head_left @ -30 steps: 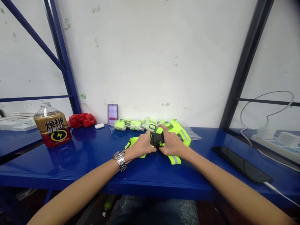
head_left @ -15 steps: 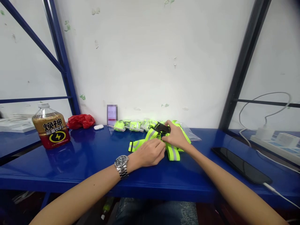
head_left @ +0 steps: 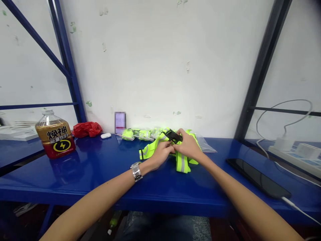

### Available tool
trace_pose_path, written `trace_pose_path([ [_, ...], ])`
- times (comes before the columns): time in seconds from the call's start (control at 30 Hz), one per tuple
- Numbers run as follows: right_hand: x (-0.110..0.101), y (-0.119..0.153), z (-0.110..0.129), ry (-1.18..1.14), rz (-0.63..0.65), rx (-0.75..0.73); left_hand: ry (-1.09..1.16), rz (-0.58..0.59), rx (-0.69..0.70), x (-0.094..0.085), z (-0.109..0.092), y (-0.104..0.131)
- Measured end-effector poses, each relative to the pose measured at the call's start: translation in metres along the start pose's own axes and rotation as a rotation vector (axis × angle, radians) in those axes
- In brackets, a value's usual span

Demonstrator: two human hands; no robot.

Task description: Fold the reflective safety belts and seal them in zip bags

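Observation:
A neon-yellow reflective strap (head_left: 183, 163) with grey stripes lies bunched on the blue table, and its black buckle (head_left: 173, 136) is lifted between my hands. My right hand (head_left: 188, 144) is closed on the buckle's right end, thumb and fingers pinching it. Just left of it, my left hand (head_left: 162, 154) is closed with its fingertips at the strap under the buckle; the exact grip is partly hidden. One strap end with a black band sticks out to the left of my left hand. A clear plastic bag (head_left: 206, 146) lies behind my right hand.
Several bagged neon-yellow bundles (head_left: 144, 134) lie along the wall beside an upright phone (head_left: 120, 123). At left are a drink bottle (head_left: 55, 135), a red plastic bag (head_left: 87, 129) and a white earbud case (head_left: 105, 135). A charging black phone (head_left: 258, 177) and a power strip (head_left: 296, 150) are at right.
My left hand has turned and moved up to the strap beneath the buckle. The buckle is tilted more, and the hanging strap loop has shifted slightly left. My right hand stays on the buckle.

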State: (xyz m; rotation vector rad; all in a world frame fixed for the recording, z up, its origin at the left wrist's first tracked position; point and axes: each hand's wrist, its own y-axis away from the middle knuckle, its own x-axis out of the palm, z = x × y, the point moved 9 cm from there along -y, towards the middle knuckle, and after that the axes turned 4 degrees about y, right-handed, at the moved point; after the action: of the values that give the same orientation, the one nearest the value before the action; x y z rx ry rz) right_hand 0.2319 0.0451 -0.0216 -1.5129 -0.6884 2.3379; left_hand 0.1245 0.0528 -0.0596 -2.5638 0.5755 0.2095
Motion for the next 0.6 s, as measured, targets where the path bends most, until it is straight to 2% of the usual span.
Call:
trace_pose_path([
  [0.1,-0.005,-0.001,-0.001,0.052,-0.015,0.007,0.321,-0.124,-0.119,0.000,0.009,-0.006],
  [0.2,-0.010,-0.001,0.000,0.059,-0.022,0.004,0.563,-0.228,-0.172,-0.001,0.007,-0.012],
  [0.37,-0.009,0.000,0.010,-0.006,-0.003,-0.060,0.787,-0.211,-0.152,-0.003,-0.009,-0.025],
  [0.5,0.001,0.001,0.014,-0.016,0.081,-0.087,0.836,-0.353,-0.124,-0.020,-0.007,-0.031],
  [0.6,0.007,-0.001,0.013,0.055,0.126,-0.092,0.741,-0.541,-0.180,-0.035,0.007,-0.030],
])
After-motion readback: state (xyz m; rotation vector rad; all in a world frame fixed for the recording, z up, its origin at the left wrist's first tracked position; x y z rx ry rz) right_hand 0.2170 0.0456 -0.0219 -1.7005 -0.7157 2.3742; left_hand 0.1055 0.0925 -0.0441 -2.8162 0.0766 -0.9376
